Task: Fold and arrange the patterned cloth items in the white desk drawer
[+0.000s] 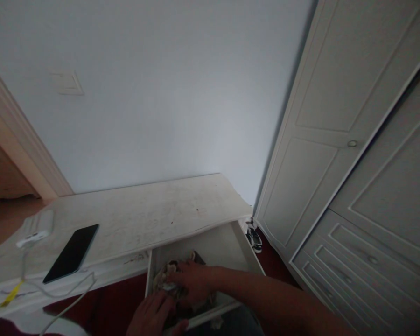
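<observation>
A white drawer [227, 242] is pulled out from under the white tabletop. Inside its left part lies a crumpled bundle of brown and beige patterned cloth [160, 278]. My right hand [194, 282] reaches down into the drawer, its fingers bent over the cloth and gripping it. At the drawer's near left corner is my left hand [153, 313], fingers stretched out beside the cloth and thumb apart. The underside of both hands is hidden, and the near part of the cloth is dark.
On the tabletop [133, 210], a black tablet [72, 252] lies left, near a white power strip [38, 227]. A pale cable [70, 295] with a yellow tag [12, 294] hangs over the front edge. Dark shoes [254, 239] stand on the floor before the grey wardrobe [315, 168].
</observation>
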